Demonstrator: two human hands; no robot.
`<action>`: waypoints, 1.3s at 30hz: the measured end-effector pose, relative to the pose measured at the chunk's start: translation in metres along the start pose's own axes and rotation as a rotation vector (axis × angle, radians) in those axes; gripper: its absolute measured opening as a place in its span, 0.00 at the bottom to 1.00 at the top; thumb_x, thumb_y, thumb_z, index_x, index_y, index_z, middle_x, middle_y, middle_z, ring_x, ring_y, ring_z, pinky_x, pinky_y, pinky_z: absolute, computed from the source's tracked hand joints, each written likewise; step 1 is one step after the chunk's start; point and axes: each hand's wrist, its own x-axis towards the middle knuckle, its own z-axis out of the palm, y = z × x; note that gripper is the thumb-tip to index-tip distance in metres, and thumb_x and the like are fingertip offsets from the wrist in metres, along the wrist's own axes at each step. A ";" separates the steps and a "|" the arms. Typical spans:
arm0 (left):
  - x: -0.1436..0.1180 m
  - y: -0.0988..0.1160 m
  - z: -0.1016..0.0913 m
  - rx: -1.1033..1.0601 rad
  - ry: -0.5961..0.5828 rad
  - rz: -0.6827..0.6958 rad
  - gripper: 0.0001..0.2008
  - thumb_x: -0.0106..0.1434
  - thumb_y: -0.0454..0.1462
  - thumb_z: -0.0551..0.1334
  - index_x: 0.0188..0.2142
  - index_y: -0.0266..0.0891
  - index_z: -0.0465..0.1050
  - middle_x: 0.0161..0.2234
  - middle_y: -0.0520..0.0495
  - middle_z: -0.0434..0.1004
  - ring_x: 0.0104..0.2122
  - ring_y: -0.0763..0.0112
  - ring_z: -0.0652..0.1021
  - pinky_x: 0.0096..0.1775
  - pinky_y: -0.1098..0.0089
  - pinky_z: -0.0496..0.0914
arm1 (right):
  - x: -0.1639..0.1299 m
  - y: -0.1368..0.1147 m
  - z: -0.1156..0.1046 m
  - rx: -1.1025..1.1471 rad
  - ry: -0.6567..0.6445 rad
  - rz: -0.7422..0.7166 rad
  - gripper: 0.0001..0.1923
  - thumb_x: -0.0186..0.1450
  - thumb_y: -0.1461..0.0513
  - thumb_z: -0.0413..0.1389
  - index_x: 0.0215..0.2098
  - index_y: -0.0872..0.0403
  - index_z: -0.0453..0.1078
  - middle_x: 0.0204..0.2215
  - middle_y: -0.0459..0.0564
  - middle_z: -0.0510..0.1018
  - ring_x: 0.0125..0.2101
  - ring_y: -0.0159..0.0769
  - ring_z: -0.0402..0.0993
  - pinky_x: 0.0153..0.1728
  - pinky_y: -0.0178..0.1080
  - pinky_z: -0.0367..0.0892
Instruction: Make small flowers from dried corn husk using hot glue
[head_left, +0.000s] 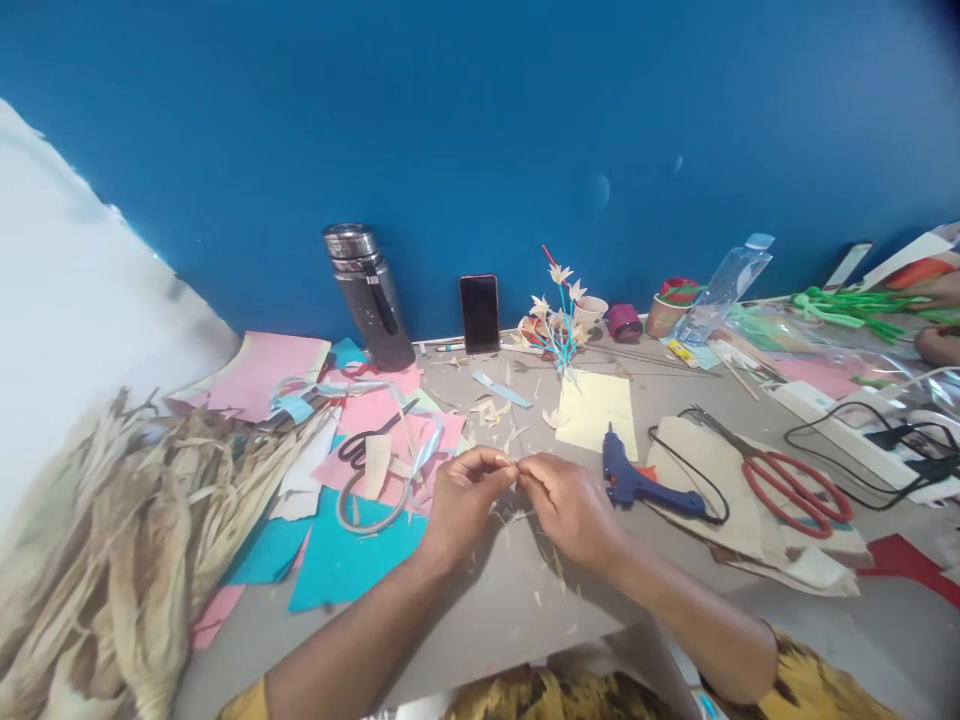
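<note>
Above the middle of the table, my left hand (pixel 469 500) and my right hand (pixel 566 505) meet at the fingertips. Both are closed in a pinch. What lies between them is too small and too hidden to name. Pale husk scraps (pixel 491 410) are scattered on the tabletop just beyond and under my hands. To the right of my right hand lies a blue glue gun (pixel 637 480), beside a pale yellow paper sheet (pixel 596 405). Behind that sheet stands a bunch of small cream flowers (pixel 559 275) on blue-wrapped stems.
Dried corn husks (pixel 142 560) are heaped at the left, near pink and teal paper (pixel 360 570) and black scissors (pixel 367 445). A flask (pixel 371 300) and a phone (pixel 480 313) stand by the wall. Red-handled scissors (pixel 795 490) and a power strip (pixel 855 430) lie right. Another person's hand (pixel 937 345) shows far right.
</note>
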 end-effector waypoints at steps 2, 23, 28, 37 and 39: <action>0.000 0.000 -0.001 0.009 0.020 0.010 0.03 0.51 0.35 0.69 0.24 0.38 0.78 0.26 0.48 0.77 0.29 0.69 0.74 0.35 0.69 0.68 | 0.002 0.000 0.001 0.035 -0.004 0.026 0.12 0.69 0.64 0.49 0.28 0.52 0.66 0.24 0.45 0.72 0.25 0.33 0.65 0.28 0.34 0.53; -0.005 -0.001 0.002 -0.129 -0.034 -0.143 0.08 0.53 0.40 0.69 0.25 0.37 0.75 0.23 0.52 0.72 0.25 0.74 0.69 0.31 0.72 0.63 | -0.001 -0.004 -0.004 0.041 0.024 0.131 0.09 0.63 0.64 0.56 0.24 0.52 0.71 0.21 0.43 0.76 0.22 0.31 0.66 0.25 0.33 0.50; -0.003 -0.009 0.001 -0.130 -0.087 -0.161 0.09 0.53 0.40 0.71 0.28 0.37 0.77 0.27 0.49 0.76 0.28 0.72 0.72 0.34 0.71 0.65 | -0.003 -0.003 0.002 0.033 0.028 0.130 0.09 0.64 0.64 0.55 0.26 0.52 0.73 0.23 0.45 0.78 0.24 0.32 0.69 0.26 0.33 0.52; 0.002 -0.004 -0.003 0.058 0.030 -0.116 0.08 0.58 0.40 0.65 0.28 0.38 0.72 0.23 0.52 0.72 0.26 0.73 0.70 0.33 0.71 0.64 | -0.028 0.008 -0.057 -0.041 -0.082 0.121 0.08 0.67 0.60 0.54 0.32 0.49 0.75 0.27 0.43 0.81 0.27 0.34 0.74 0.29 0.34 0.57; 0.000 -0.003 0.000 0.102 0.031 -0.104 0.06 0.57 0.39 0.64 0.27 0.38 0.72 0.22 0.52 0.72 0.25 0.72 0.70 0.33 0.71 0.64 | -0.034 0.015 -0.076 -0.073 -0.103 0.179 0.09 0.68 0.58 0.54 0.31 0.49 0.74 0.27 0.43 0.81 0.27 0.34 0.74 0.28 0.34 0.58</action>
